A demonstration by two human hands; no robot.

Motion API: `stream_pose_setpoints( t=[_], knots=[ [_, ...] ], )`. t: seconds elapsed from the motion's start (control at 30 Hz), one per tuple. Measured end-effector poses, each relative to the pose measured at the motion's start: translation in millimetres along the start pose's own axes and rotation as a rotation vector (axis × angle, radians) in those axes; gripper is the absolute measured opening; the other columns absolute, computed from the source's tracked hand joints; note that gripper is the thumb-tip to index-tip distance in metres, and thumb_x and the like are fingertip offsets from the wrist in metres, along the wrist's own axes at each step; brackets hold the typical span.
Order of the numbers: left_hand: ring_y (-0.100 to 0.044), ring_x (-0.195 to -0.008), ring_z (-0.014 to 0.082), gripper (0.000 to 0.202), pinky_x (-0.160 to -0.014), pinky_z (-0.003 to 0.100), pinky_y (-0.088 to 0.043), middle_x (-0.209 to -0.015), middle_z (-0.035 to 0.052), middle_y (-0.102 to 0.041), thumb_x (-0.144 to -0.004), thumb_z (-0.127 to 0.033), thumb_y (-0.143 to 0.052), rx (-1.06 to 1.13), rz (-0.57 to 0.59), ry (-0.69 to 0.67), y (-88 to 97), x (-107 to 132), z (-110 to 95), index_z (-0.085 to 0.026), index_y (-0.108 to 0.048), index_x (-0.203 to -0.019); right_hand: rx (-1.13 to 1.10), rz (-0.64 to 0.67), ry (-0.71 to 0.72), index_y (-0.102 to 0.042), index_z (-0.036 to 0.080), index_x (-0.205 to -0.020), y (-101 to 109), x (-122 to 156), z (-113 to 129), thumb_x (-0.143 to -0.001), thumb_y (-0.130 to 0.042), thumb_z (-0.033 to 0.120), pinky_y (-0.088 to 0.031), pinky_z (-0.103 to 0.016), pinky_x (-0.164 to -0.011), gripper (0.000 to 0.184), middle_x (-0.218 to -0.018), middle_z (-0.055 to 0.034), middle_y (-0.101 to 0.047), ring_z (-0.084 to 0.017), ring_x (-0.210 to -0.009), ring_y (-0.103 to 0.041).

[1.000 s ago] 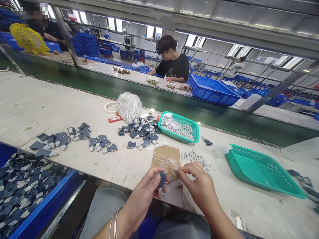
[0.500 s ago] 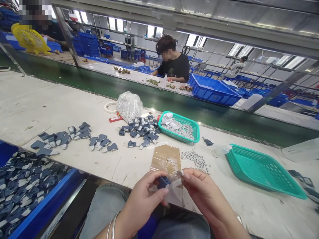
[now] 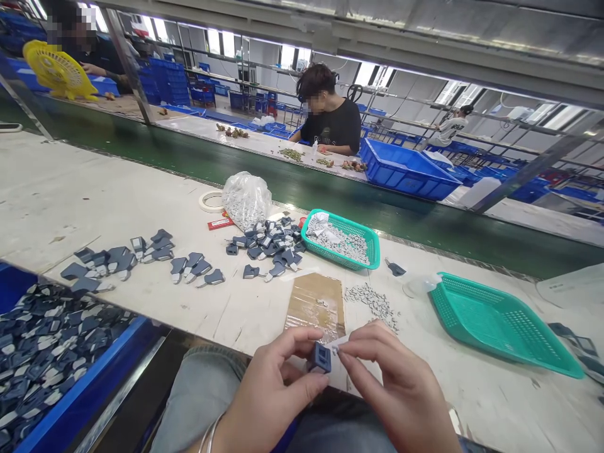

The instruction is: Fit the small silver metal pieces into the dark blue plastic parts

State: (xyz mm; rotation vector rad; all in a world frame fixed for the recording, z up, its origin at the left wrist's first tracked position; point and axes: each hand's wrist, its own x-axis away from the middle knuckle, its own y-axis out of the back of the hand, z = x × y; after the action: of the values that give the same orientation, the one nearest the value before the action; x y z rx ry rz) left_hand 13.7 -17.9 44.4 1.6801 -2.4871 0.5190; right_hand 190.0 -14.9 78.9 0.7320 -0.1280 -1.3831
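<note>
Head view, watched from across the bench (image 3: 123, 195). Left hand (image 3: 268, 393) grips a dark block (image 3: 321, 357) between thumb and fingers, its slotted face showing. Right hand (image 3: 401, 380): thumb and forefinger pinch a pale bit (image 3: 335, 349) just beside the block; whether they touch, can't tell. Both are held low, in front of the cardboard (image 3: 315, 299).

Risks, my reckoning: bit is tiny, caught only at fingertips; a slack pinch or finger roll could flip it or drop it towards the lap. Fallen into the heap (image 3: 370, 302), it would be hard to tell apart. Left thumb lies close under the slotted face; could get in the way. Cardboard looks shiny; if tacky, residue might make the bit cling.
</note>
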Motion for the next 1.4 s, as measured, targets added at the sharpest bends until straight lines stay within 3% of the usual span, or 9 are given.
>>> stream_pose_setpoints(
  t=[0.07, 0.13, 0.63, 0.8, 0.93, 1.07, 1.2, 1.3, 1.4],
  knots=[
    [-0.055, -0.068, 0.0079, 0.036, -0.064, 0.02, -0.045, -0.103, 0.0016, -0.057, -0.075, -0.025, -0.063, -0.098, -0.031, -0.001, -0.1, 1, -1, -0.025, -0.054, -0.111, 0.184, -0.026, 0.22, -0.062, 0.018, -0.088, 0, 0, 7, -0.082, -0.057, 0.007, -0.042, -0.025, -0.066, 0.014, -0.082, -0.0038, -0.056, -0.014, -0.078, -0.05],
    [-0.055, -0.067, 0.0075, 0.035, -0.065, 0.019, -0.045, -0.103, 0.0007, -0.058, -0.075, -0.026, -0.063, -0.148, -0.048, -0.012, -0.5, 2, -3, -0.025, -0.055, -0.109, 0.264, -0.035, 0.344, -0.061, 0.015, -0.091, -1, 0, 12, -0.08, -0.055, 0.001, -0.043, -0.027, -0.066, 0.018, -0.083, -0.0057, -0.056, -0.015, -0.078, -0.048],
    [-0.048, -0.059, 0.0061, 0.029, -0.059, 0.018, -0.041, -0.091, -0.0022, -0.056, -0.072, -0.028, -0.063, -0.341, -0.164, 0.004, -1.2, -1, -8, -0.027, -0.061, -0.101, 0.632, 0.01, 0.714, -0.06, 0.004, -0.086, -8, 3, 8, -0.083, -0.047, -0.002, -0.045, -0.037, -0.066, 0.014, -0.08, -0.0123, -0.057, -0.02, -0.077, -0.052],
    [-0.05, -0.059, 0.0084, 0.029, -0.056, 0.02, -0.041, -0.088, -0.0015, -0.06, -0.071, -0.028, -0.063, -0.433, -0.204, -0.021, -0.6, -2, -3, -0.026, -0.062, -0.1, 0.695, 0.053, 0.697, -0.061, 0.006, -0.078, -11, 4, 7, -0.088, -0.039, 0.001, -0.046, -0.037, -0.065, 0.025, -0.076, -0.0115, -0.056, -0.021, -0.077, -0.055],
    [-0.054, -0.062, 0.0119, 0.027, -0.058, 0.023, -0.044, -0.088, 0.0005, -0.062, -0.075, -0.03, -0.062, -0.61, -0.259, -0.15, 3.4, -2, 5, -0.025, -0.062, -0.101, 0.654, 0.07, 0.66, -0.06, 0.008, -0.075, -18, 3, 8, -0.089, -0.036, 0.003, -0.047, -0.035, -0.066, 0.029, -0.074, -0.0102, -0.056, -0.02, -0.076, -0.053],
    [-0.058, -0.077, 0.0148, 0.03, -0.067, 0.024, -0.047, -0.09, 0.0018, -0.062, -0.083, -0.026, -0.053, -0.781, -0.212, -0.395, 19.9, -11, 15, -0.029, -0.058, -0.113, 0.539, 0.1, 0.485, -0.058, 0.008, -0.104, -18, 7, -4, -0.087, -0.036, 0.004, -0.047, -0.035, -0.073, 0.028, -0.094, -0.0126, -0.055, -0.02, -0.085, -0.05],
    [-0.056, -0.084, 0.0157, 0.02, -0.074, 0.028, -0.045, -0.087, 0.0025, -0.059, -0.09, -0.026, -0.044, -0.953, -0.289, -0.506, 51.7, -22, 13, -0.027, -0.061, -0.099, 0.527, -0.028, 0.268, -0.053, 0.013, -0.115, -4, 21, -32, -0.088, -0.044, 0.01, -0.046, -0.032, -0.074, 0.028, -0.1, -0.0104, -0.051, -0.019, -0.092, -0.049],
    [-0.057, -0.089, 0.0129, 0.018, -0.08, 0.026, -0.046, -0.096, -0.0005, -0.06, -0.087, -0.022, -0.051, -0.912, -0.411, -0.59, 69.4, -20, 3, -0.029, -0.055, -0.103, 0.566, -0.081, 0.215, -0.053, 0.016, -0.114, 10, 36, -53, -0.089, -0.048, 0.017, -0.046, -0.03, -0.074, 0.026, -0.1, -0.0086, -0.052, -0.019, -0.093, -0.05],
    [-0.057, -0.099, 0.011, 0.041, -0.09, 0.025, -0.046, -0.11, -0.0037, -0.059, -0.083, -0.018, -0.058, -0.771, -0.424, -0.658, 68.7, -10, -8, -0.035, -0.043, -0.117, 0.624, -0.089, 0.195, -0.053, 0.018, -0.116, 20, 47, -66, -0.09, -0.048, 0.024, -0.045, -0.028, -0.074, 0.027, -0.102, -0.0077, -0.052, -0.019, -0.095, -0.05]
  ],
)
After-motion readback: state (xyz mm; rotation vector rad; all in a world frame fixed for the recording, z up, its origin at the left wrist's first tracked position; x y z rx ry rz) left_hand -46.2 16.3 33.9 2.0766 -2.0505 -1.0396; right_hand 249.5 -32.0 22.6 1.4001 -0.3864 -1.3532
